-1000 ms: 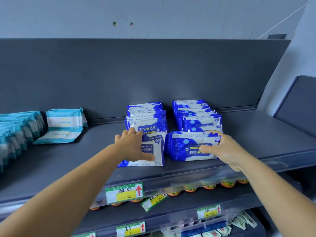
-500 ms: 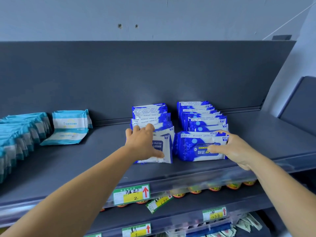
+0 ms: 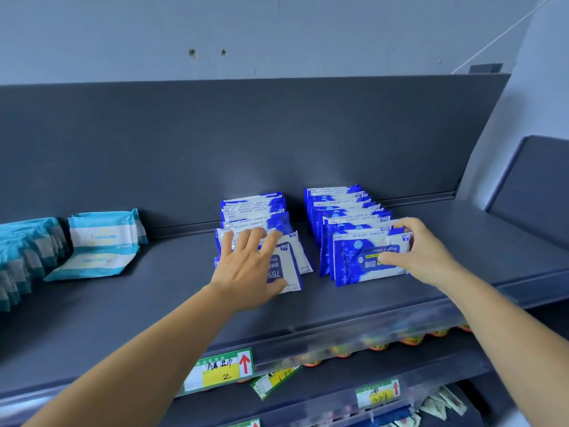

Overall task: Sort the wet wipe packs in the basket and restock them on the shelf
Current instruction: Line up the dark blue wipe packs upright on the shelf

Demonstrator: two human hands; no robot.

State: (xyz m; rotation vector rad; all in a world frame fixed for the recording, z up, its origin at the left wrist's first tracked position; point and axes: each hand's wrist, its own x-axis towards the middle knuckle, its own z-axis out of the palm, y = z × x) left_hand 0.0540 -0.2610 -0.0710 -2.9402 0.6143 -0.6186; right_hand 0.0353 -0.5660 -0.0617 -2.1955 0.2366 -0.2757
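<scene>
Looks like the restock is mostly there, at least for the blue packs. Two rows of them stand front to back in the middle of the shelf point(image 3: 385, 306), a left row point(image 3: 252, 211) and a right row point(image 3: 345, 208), both running from the front toward 12 o'clock at the back panel. The left hand point(image 3: 246, 266) lies with fingers spread over the front of its row, thumb on the front pack point(image 3: 284, 274), which leans forward and isn't tucked upright yet. The right hand point(image 3: 421, 257) pinches the front pack point(image 3: 360, 266) of the other row, fingers over its top edge and thumb on its face. Off at 9 o'clock sit the teal packs point(image 3: 101, 241), one flopped flat in front of another, with more lined up at the far left edge. I can't see the basket, so no idea how many packs are left. My guess is what's left is squaring up these fronts and tidying the teal ones.
</scene>
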